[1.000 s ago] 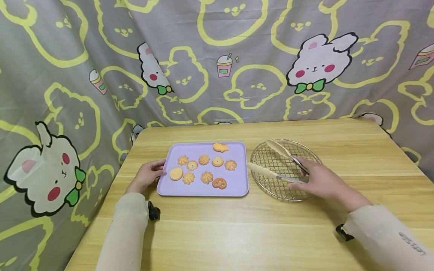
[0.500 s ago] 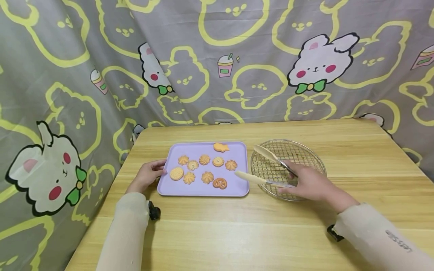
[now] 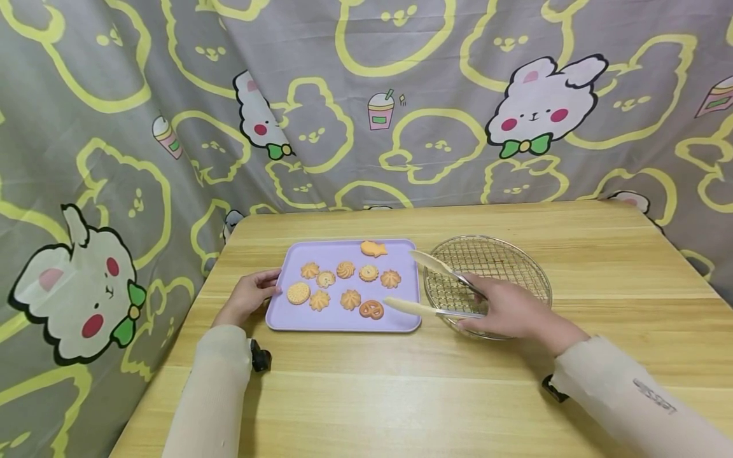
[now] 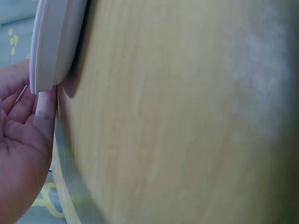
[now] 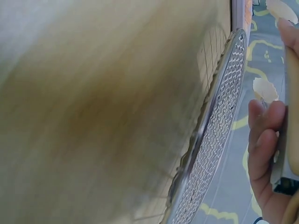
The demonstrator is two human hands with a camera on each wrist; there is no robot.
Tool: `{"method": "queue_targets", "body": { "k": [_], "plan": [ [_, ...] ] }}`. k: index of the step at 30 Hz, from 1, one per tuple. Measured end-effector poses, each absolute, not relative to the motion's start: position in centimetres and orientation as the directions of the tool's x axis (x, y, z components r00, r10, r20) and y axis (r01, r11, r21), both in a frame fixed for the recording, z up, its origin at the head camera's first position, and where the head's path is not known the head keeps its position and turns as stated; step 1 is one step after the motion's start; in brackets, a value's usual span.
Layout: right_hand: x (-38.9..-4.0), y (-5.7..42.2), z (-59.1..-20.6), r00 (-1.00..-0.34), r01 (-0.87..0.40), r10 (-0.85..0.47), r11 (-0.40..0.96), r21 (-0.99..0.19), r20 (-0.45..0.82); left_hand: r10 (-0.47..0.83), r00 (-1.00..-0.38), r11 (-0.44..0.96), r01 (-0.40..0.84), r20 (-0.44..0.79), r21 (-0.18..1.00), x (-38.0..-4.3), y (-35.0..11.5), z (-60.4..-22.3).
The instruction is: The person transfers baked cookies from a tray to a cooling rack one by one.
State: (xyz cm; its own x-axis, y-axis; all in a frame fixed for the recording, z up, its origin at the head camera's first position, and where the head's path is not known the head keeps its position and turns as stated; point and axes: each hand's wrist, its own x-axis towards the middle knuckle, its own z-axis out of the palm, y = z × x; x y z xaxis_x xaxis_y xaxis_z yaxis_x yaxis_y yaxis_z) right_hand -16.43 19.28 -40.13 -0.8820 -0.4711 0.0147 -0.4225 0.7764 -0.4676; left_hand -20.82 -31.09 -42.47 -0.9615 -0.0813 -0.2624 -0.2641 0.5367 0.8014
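Note:
My left hand (image 3: 247, 299) holds the left rim of a lilac tray (image 3: 312, 250), thumb at the rim; the left wrist view shows fingers reaching under the tray's edge (image 4: 56, 46). Several cookies lie on the tray, among them a pretzel (image 3: 371, 310), a fish-shaped cookie (image 3: 373, 249) and a round cracker (image 3: 298, 293). In my right hand (image 3: 515, 310) are metal tongs (image 3: 412, 307) with cream tips, their arms spread and nothing between them. The lower tip overlaps the tray just right of the pretzel; the upper tip reaches the tray's right edge.
A round wire rack (image 3: 492, 251) stands right of the tray, partly covered by the right hand and tongs. Both lie on a wooden table (image 3: 366, 388). A patterned curtain (image 3: 321, 57) hangs behind and to the left.
My right hand has moved left with the spread tongs, bringing the tips from over the rack to over the tray's right part. The left hand and the tray have stayed in place.

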Motion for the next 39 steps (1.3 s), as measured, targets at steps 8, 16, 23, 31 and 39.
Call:
{"method": "queue_targets", "body": {
  "k": [8,16,23,31,39],
  "plan": [
    [-17.2,18.2,-40.0,-0.867,-0.449,-0.499,0.782,-0.434,-0.003,-0.074,-0.964,0.546,-0.253,-0.255,0.798,-20.9,-31.1,-42.5],
    [-18.1,17.5,-40.1,-0.860,-0.464,-0.510,0.789,-0.402,-0.007,-0.082,-0.962,0.544,-0.261,-0.259,0.798,-20.9,-31.1,-42.5],
    [-18.8,16.9,-40.2,-0.860,-0.466,-0.509,0.810,-0.356,-0.033,-0.087,-0.962,0.545,-0.265,-0.260,0.795,-20.9,-31.0,-42.5],
    [-19.1,16.3,-39.2,-0.846,-0.499,-0.533,0.810,-0.308,-0.033,-0.091,-0.960,0.543,-0.270,-0.264,0.795,-20.8,-30.9,-42.3],
    [-19.2,15.9,-38.6,-0.836,-0.504,-0.545,0.811,-0.296,-0.069,-0.088,-0.962,0.554,-0.264,-0.259,0.790,-20.8,-30.9,-42.3]
  ]
}}
